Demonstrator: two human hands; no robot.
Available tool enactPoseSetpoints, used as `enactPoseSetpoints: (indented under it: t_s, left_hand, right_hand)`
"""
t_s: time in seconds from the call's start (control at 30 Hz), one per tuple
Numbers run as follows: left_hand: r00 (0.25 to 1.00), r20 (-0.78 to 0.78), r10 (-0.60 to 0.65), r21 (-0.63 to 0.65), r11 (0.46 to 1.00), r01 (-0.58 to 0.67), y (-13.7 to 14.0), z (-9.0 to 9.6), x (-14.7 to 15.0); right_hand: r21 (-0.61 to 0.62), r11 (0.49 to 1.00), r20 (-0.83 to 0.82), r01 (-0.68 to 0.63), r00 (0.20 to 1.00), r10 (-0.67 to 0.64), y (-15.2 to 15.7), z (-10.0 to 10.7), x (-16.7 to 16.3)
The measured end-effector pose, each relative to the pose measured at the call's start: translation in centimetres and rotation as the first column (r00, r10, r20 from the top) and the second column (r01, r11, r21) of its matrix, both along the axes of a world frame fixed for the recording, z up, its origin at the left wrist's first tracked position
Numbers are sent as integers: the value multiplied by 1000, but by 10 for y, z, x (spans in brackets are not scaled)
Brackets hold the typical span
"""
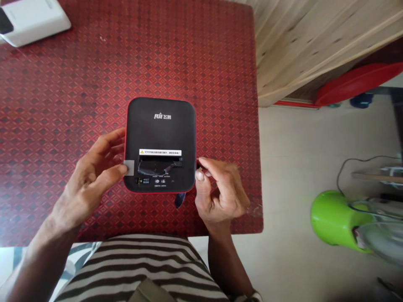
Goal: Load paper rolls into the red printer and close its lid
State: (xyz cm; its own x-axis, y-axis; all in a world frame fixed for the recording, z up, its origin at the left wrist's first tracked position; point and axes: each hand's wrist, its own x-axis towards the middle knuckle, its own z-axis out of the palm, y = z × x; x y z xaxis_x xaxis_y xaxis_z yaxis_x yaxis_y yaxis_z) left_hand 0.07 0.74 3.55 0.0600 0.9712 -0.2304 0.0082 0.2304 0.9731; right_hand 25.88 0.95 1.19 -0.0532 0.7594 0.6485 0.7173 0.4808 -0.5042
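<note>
A black receipt printer (160, 134) with a red rim and white FEIE lettering sits on the table in front of me. Its paper slot has a torn dark strip across it, below a white warning label (160, 152). My left hand (97, 172) grips the printer's left side, fingers along the edge and thumb on a small translucent tab (129, 167) at the lower left. At the right side, my right hand (220, 188) is closed in a pinch close against the edge; what its fingertips hold is too small to make out. A dark piece (179, 200) sticks out under the front edge.
The red patterned table (226, 84) ends just right of my right hand. A white device (37, 21) stands at the far left corner. Beyond the table are a wooden panel (292, 37), a red round object (359, 84) and a green bin (333, 218) on the floor.
</note>
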Motion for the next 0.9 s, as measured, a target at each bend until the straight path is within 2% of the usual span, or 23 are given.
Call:
enactPoseSetpoints:
  t_s: [0.13,0.23,0.43,0.63,0.9]
  left_hand:
    - [994,-106,-8,23,1000,11,4,10,3]
    - [994,-112,-19,14,1000,21,9,13,5]
    - [993,-108,-42,18,999,45,10,8,6]
    - [995,-104,-4,59,998,10,8,4,9]
    - [995,-101,-9,74,997,17,12,-2,9]
  right_hand:
    - [3,1000,-4,2,1000,-2,1,0,-1]
    - [12,1000,-17,6,1000,-6,2,-1,-3]
    - [65,997,-56,44,998,-40,3,-2,-4]
    - [141,988,-119,65,992,-48,5,-1,-6]
    - [158,986,-102,46,994,-30,-3,9,-11]
